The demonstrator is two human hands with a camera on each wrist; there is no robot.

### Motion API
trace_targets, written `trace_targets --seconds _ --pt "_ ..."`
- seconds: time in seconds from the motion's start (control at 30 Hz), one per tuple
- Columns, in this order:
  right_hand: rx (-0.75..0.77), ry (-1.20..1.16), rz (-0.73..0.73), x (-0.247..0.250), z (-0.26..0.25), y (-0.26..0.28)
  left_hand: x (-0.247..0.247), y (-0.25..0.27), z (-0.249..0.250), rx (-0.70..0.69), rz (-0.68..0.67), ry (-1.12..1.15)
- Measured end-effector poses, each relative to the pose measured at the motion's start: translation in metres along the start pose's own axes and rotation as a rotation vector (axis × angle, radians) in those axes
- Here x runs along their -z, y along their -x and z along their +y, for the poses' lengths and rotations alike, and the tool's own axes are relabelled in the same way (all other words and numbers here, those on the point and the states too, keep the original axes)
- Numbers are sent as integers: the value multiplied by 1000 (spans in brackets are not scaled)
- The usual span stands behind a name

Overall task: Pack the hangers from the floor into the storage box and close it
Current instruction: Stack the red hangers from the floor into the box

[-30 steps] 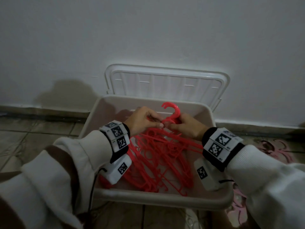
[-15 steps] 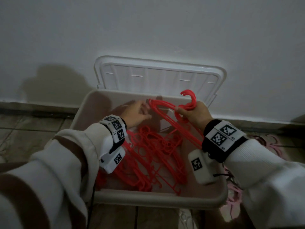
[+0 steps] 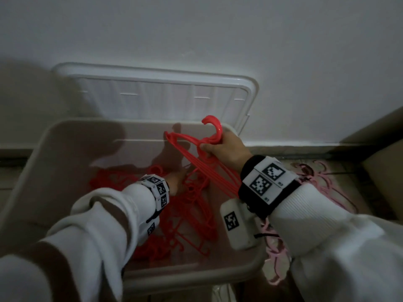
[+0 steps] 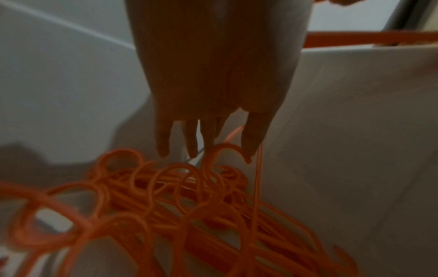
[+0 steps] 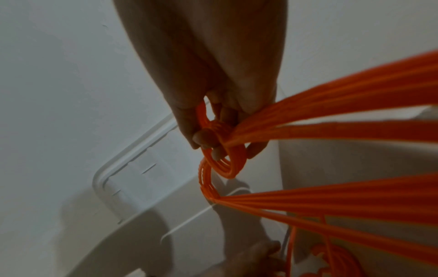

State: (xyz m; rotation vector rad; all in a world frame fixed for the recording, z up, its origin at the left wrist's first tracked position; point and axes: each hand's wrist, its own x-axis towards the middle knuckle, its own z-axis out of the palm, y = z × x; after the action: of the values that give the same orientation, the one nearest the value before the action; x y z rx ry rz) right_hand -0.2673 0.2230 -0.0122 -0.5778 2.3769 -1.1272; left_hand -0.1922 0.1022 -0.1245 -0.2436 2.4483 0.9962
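My right hand (image 3: pixel 210 147) grips a bundle of red hangers (image 3: pixel 214 173) by their necks, hooks up, lifted over the far right of the beige storage box (image 3: pixel 196 277). In the right wrist view the fingers (image 5: pixel 208 139) curl round the stacked necks. More red hangers (image 3: pixel 192 216) lie tangled on the box floor. My left hand (image 3: pixel 177 182) is low inside the box; in the left wrist view its straight fingers (image 4: pixel 163 148) touch the hooks of the pile (image 4: pixel 166 202) and hold nothing. The white lid (image 3: pixel 152 94) leans on the wall behind the box.
Pink hangers (image 3: pixel 320 177) lie on the tiled floor right of the box, with more (image 3: pixel 275 256) by its near right corner. A brown box-like edge (image 3: pixel 386 147) stands at the far right. The white wall is close behind.
My right hand has lifted the red bundle up and to the right. My left hand has let go of it and dropped down onto the pile in the box.
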Motion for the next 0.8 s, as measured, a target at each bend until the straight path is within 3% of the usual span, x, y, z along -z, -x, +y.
trace_targets --seconds 0.37,0.57,0.7,0.8 --pt "-12 -9 -55 -1 -1 -1 -8 1 -1 -29 124 93" --pt "65 -55 -62 1 -18 -4 15 18 -17 28 176 -47" --pt "110 -162 -120 -3 -34 1 30 46 -22 -5 254 -185" --pt "118 -304 -180 -10 -48 6 39 70 -23 -31 253 -124"
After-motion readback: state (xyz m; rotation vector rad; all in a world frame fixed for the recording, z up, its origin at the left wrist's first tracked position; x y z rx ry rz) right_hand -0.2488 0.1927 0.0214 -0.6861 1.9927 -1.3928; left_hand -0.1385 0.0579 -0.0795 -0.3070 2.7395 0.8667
